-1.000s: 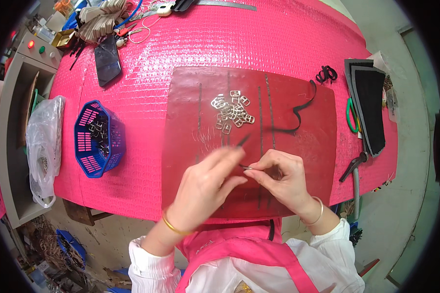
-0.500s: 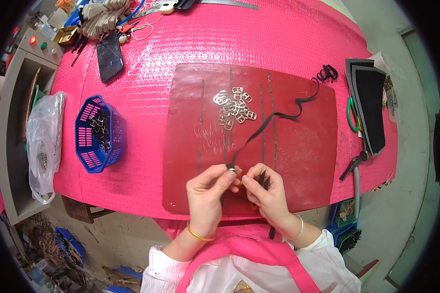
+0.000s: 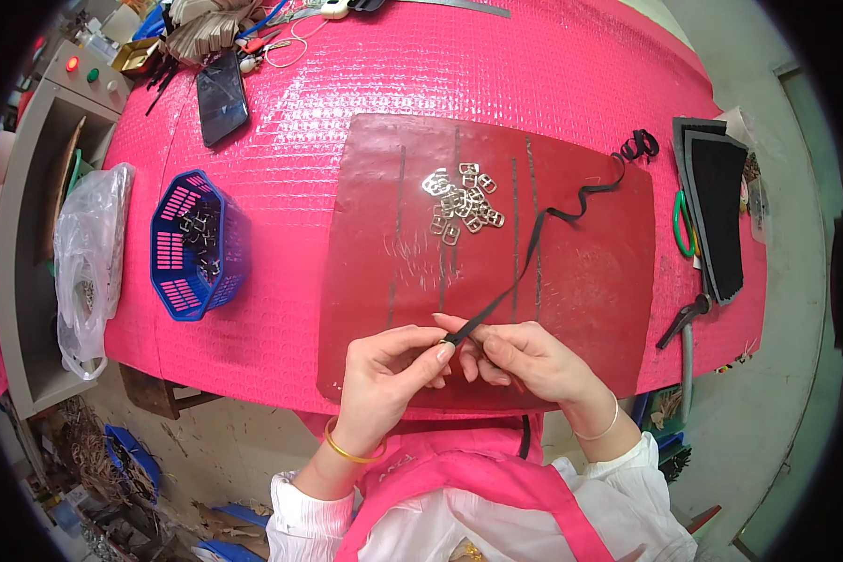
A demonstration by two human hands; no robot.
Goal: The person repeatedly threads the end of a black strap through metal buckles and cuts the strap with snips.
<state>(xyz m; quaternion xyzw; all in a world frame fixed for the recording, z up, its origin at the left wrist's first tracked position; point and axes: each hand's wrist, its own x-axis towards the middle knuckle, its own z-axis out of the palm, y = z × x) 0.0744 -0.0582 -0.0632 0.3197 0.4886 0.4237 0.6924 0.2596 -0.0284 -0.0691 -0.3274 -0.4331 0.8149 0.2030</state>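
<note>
Black strap (image 3: pixel 489 310) runs at a slant from the two hands near the middle of the scene, its near end pinched low over the near part of the red mat (image 3: pixel 595 281). The left hand (image 3: pixel 384 370) has its grip clamped on that end, thumb against fingers, probably to steady so thin a band right where it is being handled. A tiny glint (image 3: pixel 447 343) shows at the pinch, too small to tell what it is. Just to the right, the right hand (image 3: pixel 534 361) has its fingers curled inward and one reaching behind the strap; whether its grip is closed on anything, I cannot tell. Beyond the hands the strap rises to the mat, bends, and ends in loose curls at the far right edge, left slack, it seems, so that it can follow the hands without tugging. Silvery buckles (image 3: pixel 464 204) lie in a loose heap left of the strap, straight ahead of the hands, a spot that likely keeps them reachable yet out of the way. Farther left on the pink table (image 3: pixel 290 206), a blue basket (image 3: pixel 232 267) holds small metal pieces, its walls presumably stopping them from scattering. A dark phone (image 3: pixel 222 98) lies far left; black sheets (image 3: pixel 718 215) and green-handled scissors (image 3: pixel 680 225) sit at the right edge, apparently set aside to leave the mat for the hands.
</note>
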